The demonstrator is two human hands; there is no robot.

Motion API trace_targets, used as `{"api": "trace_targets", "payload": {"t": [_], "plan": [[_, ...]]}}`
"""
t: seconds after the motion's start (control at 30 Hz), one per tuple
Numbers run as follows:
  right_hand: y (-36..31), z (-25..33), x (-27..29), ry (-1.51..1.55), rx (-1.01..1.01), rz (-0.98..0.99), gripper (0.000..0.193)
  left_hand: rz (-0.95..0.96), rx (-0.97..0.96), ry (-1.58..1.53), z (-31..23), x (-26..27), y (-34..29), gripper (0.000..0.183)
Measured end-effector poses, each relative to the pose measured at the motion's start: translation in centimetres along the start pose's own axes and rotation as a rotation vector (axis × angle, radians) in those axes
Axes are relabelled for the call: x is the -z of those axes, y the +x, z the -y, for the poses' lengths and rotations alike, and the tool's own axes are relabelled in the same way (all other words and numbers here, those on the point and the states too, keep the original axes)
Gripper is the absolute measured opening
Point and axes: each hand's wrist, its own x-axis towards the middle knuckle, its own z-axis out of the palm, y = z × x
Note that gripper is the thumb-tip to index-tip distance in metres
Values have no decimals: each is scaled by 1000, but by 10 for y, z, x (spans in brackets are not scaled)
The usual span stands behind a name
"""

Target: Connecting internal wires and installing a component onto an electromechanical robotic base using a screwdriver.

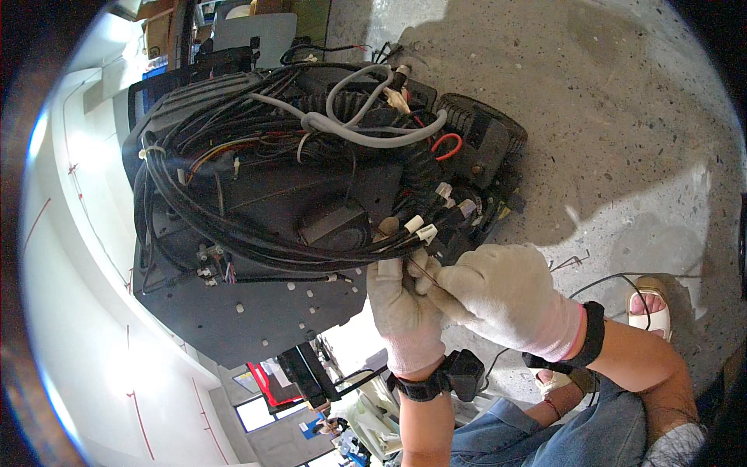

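My left hand, in a white knit glove, is closed round the lower end of a bundle of black cables. One of its fingertips shows above the bundle; the rest of its grip is partly hidden. Close beside it, my right hand, gloved too, pinches a thin reddish-brown wire that runs toward the left hand. White connectors and labels sit on the cable ends just above the hands. The cables belong to a black machine chassis with a ribbed black wheel.
A thick grey cable and a red wire loop lie over the machine's upper part. L-shaped hex keys rest on the speckled grey floor. A thin black cord crosses the floor near my sandalled foot.
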Motion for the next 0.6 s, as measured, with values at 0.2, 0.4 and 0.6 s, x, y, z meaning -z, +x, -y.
{"api": "trace_targets", "payload": {"t": [0.2, 0.4, 0.6], "plan": [[-2, -3, 1, 729, -572, 270, 35, 92, 14, -10, -2, 7, 3, 28], [0, 0, 0, 1180, -807, 411, 39, 53, -28, 57, -2, 7, -1, 30], [-1, -3, 1, 192, -129, 36, 24, 53, -12, 41, 0, 5, 1, 29]]}}
